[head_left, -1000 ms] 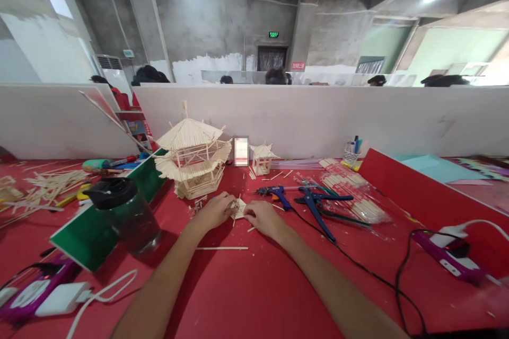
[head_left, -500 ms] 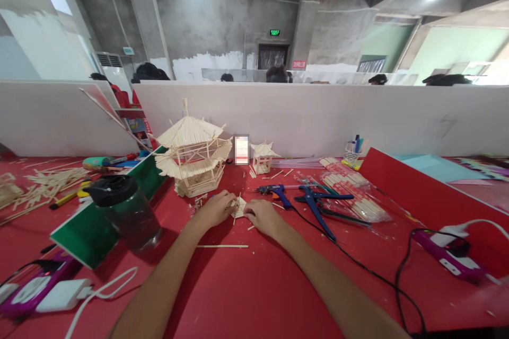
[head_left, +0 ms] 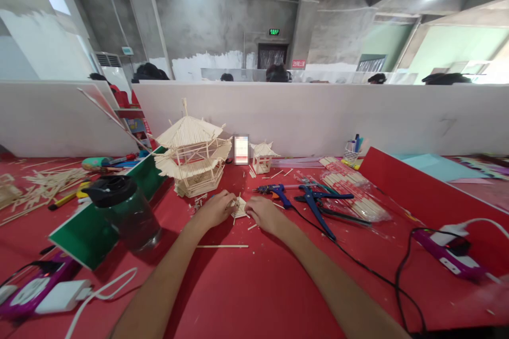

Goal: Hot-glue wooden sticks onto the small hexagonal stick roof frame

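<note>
My left hand [head_left: 214, 210] and my right hand [head_left: 264, 213] meet over a small flat piece made of wooden sticks [head_left: 239, 207] on the red table [head_left: 254, 286]. Both hands pinch its edges, fingers curled. Just behind stands a two-tiered pavilion model of wooden sticks [head_left: 193, 156]. A smaller stick pavilion [head_left: 262, 157] stands near the white partition. A single long stick [head_left: 222, 246] lies on the table below my hands.
A blue glue gun [head_left: 274, 190] and blue-handled cutters [head_left: 318, 206] lie right of my hands, beside bagged sticks [head_left: 353, 190]. A dark bottle [head_left: 125, 212] and green board [head_left: 91, 228] stand left. Power strips [head_left: 449, 254] and cables cross the front. Other people sit beyond the partition.
My hands have stayed on the small stick piece, with the right hand shifted slightly up and left. The view has drifted a little.
</note>
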Motion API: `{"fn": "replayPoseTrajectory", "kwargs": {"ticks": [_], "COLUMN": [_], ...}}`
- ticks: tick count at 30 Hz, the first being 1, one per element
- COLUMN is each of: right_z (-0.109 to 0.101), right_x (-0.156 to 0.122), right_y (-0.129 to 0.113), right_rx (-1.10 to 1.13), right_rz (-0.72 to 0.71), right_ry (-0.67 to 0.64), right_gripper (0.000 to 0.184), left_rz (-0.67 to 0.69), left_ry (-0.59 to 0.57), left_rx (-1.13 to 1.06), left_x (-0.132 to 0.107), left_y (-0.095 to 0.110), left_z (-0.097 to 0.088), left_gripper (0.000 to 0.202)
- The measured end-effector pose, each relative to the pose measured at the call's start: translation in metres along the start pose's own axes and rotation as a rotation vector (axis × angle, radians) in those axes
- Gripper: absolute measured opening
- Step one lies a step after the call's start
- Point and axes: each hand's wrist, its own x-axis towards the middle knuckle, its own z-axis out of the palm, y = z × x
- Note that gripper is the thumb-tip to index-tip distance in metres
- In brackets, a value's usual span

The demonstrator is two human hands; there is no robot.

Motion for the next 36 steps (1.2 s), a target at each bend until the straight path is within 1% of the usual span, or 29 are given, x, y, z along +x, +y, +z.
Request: {"fn": "replayPoseTrajectory", "kwargs": {"ticks": [5,7,9,14,17,20,25,28,31,33,34,36], "right_z": [0.005,0.009,0.01,0.005,0.001,0.001,0.006,0.008,0.008,0.006,0.005,0.002], "right_x": [-0.001,0.0,0.001,0.002,0.002,0.002,0.002,0.001,0.001,0.001,0.002,0.004], "right_y": [-0.001,-0.004,-0.007,-0.013,-0.015,-0.014,-0.005,-0.005,-0.008,-0.01,-0.01,-0.009], "right_rx": [0.039,0.023,-0.013,-0.107,-0.122,-0.098,-0.06,-0.081,-0.093,-0.047,0.016,0.236], "right_rz": [-0.011,-0.028,-0.051,-0.057,-0.046,-0.04,-0.098,-0.071,-0.062,-0.05,-0.027,0.054], "right_ry": [0.045,0.051,0.044,-0.006,-0.018,-0.004,-0.004,-0.001,-0.024,-0.023,-0.007,0.065], "right_gripper": [0.01,0.01,0.007,0.008,0.009,0.013,0.005,0.006,0.005,0.005,0.007,0.011], "left_rz": [0.003,-0.011,-0.027,-0.033,-0.027,-0.038,-0.041,-0.038,-0.04,-0.049,-0.054,-0.059], "left_ry": [-0.013,-0.021,-0.03,-0.024,-0.023,-0.034,-0.031,-0.032,-0.037,-0.043,-0.044,-0.04], "left_rx": [-0.01,-0.005,0.004,0.012,-0.002,-0.012,-0.004,0.001,0.002,0.003,0.005,0.01], "left_x": [-0.001,-0.001,-0.001,-0.001,-0.001,-0.002,-0.002,-0.002,-0.002,-0.002,-0.002,-0.002], "left_y": [0.0,0.001,0.001,0.002,0.003,0.004,0.005,0.006,0.006,0.006,0.007,0.006], "left_z": [-0.001,-0.001,-0.001,-0.001,-0.002,-0.003,-0.004,-0.005,-0.006,-0.006,-0.006,-0.006], "left_gripper": [0.017,0.017,0.017,0.016,0.016,0.016,0.018,0.018,0.018,0.017,0.017,0.017]}}
